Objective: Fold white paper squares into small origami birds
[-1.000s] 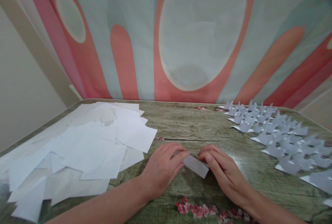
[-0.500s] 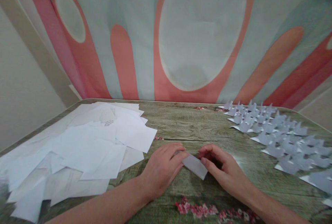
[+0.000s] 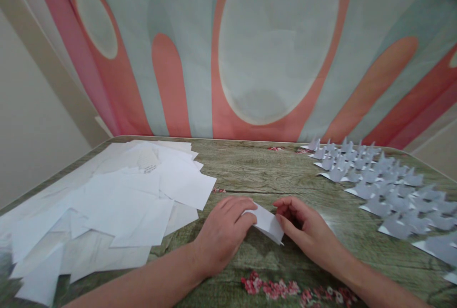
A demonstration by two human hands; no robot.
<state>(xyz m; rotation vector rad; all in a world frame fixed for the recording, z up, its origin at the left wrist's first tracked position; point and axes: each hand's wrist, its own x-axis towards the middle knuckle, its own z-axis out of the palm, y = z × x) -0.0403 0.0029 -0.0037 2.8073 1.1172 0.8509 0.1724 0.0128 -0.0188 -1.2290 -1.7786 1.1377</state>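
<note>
A folded piece of white paper (image 3: pixel 266 222) lies between my two hands, just over the table. My left hand (image 3: pixel 228 227) grips its left end, thumb on the near side and fingers over the far side. The paper's near edge shows layers slightly apart. On its right edge rests the thumb of my right hand (image 3: pixel 303 227), with the fingers curled behind it; their tips are partly hidden.
Loose white sheets (image 3: pixel 117 217) spread in an overlapping pile on the left. Rows of folded paper birds (image 3: pixel 389 189) stand on the right. The wood-patterned table (image 3: pixel 243 165) has printed pink flowers (image 3: pixel 271 286) and meets a patterned curtain (image 3: pixel 200 60) behind.
The folded paper has tipped in my hands, so a brighter face and its parted near edge show. My left thumb has shifted slightly; both hands stay in nearly the same place.
</note>
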